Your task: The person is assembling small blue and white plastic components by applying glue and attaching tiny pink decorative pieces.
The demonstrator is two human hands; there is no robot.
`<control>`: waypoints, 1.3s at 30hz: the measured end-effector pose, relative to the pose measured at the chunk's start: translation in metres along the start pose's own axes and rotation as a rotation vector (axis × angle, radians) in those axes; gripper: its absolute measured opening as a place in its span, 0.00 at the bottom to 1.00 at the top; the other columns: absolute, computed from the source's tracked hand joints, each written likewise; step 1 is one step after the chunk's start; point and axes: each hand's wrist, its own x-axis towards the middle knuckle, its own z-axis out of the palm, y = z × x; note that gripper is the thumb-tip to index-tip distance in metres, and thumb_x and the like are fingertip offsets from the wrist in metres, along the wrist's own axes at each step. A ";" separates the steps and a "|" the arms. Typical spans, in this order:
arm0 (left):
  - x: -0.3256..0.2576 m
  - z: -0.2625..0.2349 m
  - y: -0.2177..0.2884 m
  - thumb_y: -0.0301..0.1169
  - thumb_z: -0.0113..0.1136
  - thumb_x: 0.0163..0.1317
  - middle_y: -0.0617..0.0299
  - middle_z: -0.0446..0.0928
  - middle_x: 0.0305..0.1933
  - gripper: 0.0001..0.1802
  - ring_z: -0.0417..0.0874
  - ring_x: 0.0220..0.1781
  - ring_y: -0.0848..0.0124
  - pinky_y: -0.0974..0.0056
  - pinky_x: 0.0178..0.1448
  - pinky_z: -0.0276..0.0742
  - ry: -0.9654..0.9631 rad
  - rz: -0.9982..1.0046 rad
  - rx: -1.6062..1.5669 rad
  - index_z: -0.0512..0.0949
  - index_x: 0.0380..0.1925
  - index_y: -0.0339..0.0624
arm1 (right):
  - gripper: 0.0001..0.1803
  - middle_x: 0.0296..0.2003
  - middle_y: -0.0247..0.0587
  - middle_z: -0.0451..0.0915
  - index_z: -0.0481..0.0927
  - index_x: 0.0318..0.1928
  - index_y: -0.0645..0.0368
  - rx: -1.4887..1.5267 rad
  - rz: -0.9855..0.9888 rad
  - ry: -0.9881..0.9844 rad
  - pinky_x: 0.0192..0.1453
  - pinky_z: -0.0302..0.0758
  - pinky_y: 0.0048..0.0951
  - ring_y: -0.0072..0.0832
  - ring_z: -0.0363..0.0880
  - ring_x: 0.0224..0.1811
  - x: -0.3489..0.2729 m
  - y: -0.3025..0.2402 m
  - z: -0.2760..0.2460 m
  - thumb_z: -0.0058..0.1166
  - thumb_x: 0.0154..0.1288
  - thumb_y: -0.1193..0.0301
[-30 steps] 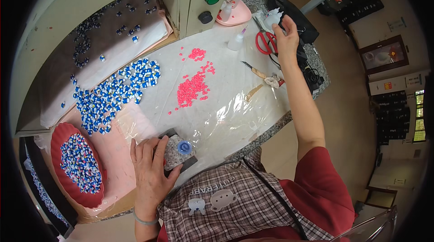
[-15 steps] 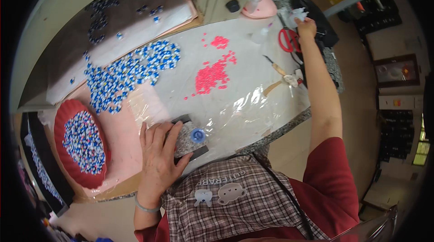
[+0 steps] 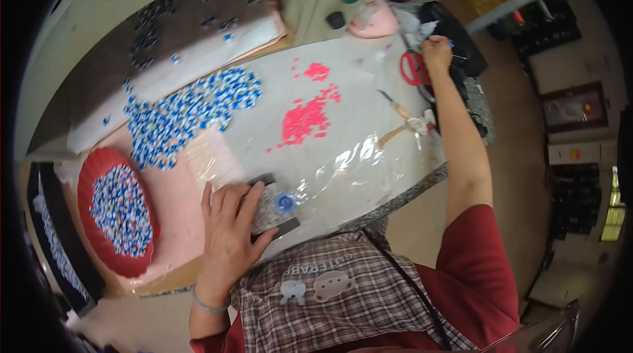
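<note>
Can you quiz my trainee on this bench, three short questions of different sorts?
1. True or false: the left hand rests flat on a small grey block.
2. What colour are the scissors' handles beside the right hand?
3. What does the red tray hold: A, pink pieces; B, blue and white pieces?

Key: 1 true. 2 red. 3 B.

worktable [image 3: 432,178], brown floor [image 3: 521,129], dark shelving [image 3: 580,205]
</note>
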 end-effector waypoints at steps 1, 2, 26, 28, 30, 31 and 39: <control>-0.007 0.000 -0.001 0.30 0.75 0.37 0.54 0.70 0.52 0.42 0.71 0.57 0.54 0.41 0.73 0.52 0.008 -0.058 0.019 0.71 0.58 0.40 | 0.14 0.34 0.46 0.85 0.78 0.41 0.59 0.118 0.003 -0.028 0.46 0.78 0.36 0.39 0.84 0.38 -0.018 -0.035 -0.001 0.60 0.54 0.67; -0.010 -0.001 0.000 0.30 0.75 0.36 0.53 0.70 0.52 0.42 0.71 0.57 0.53 0.41 0.73 0.52 0.016 -0.096 0.032 0.71 0.58 0.39 | 0.14 0.34 0.45 0.85 0.78 0.41 0.59 0.127 0.085 -0.039 0.46 0.78 0.35 0.38 0.85 0.38 -0.021 -0.050 -0.011 0.60 0.54 0.68; -0.004 0.003 0.002 0.29 0.75 0.37 0.50 0.70 0.52 0.42 0.71 0.57 0.52 0.42 0.72 0.55 -0.012 -0.104 0.008 0.70 0.58 0.37 | 0.32 0.53 0.59 0.78 0.79 0.54 0.64 0.054 -0.009 -0.713 0.63 0.71 0.36 0.47 0.77 0.57 0.059 -0.087 0.006 0.61 0.52 0.55; -0.007 0.003 0.001 0.30 0.75 0.37 0.51 0.70 0.53 0.42 0.71 0.57 0.52 0.42 0.72 0.55 0.006 -0.091 0.013 0.71 0.58 0.37 | 0.34 0.53 0.60 0.78 0.78 0.55 0.66 0.054 -0.003 -0.731 0.64 0.71 0.35 0.47 0.76 0.58 0.053 -0.091 0.006 0.61 0.51 0.56; -0.011 0.002 0.002 0.30 0.75 0.36 0.51 0.70 0.53 0.43 0.71 0.57 0.52 0.42 0.72 0.56 0.005 -0.105 0.006 0.71 0.58 0.37 | 0.33 0.52 0.61 0.78 0.76 0.55 0.67 0.005 0.025 -0.620 0.62 0.72 0.37 0.49 0.76 0.57 0.043 -0.097 0.004 0.61 0.53 0.57; -0.012 0.002 0.003 0.30 0.76 0.36 0.51 0.70 0.53 0.43 0.71 0.57 0.52 0.42 0.71 0.56 0.004 -0.113 -0.001 0.71 0.58 0.37 | 0.33 0.52 0.61 0.78 0.76 0.55 0.67 0.012 0.011 -0.635 0.62 0.72 0.37 0.49 0.76 0.57 0.037 -0.100 0.001 0.61 0.53 0.57; -0.009 -0.012 -0.014 0.40 0.75 0.41 0.55 0.70 0.54 0.41 0.71 0.58 0.54 0.44 0.69 0.58 0.033 -0.059 -0.091 0.71 0.58 0.41 | 0.21 0.44 0.40 0.79 0.71 0.54 0.64 0.778 -0.065 -0.298 0.50 0.75 0.26 0.24 0.78 0.46 -0.015 -0.077 -0.077 0.59 0.64 0.69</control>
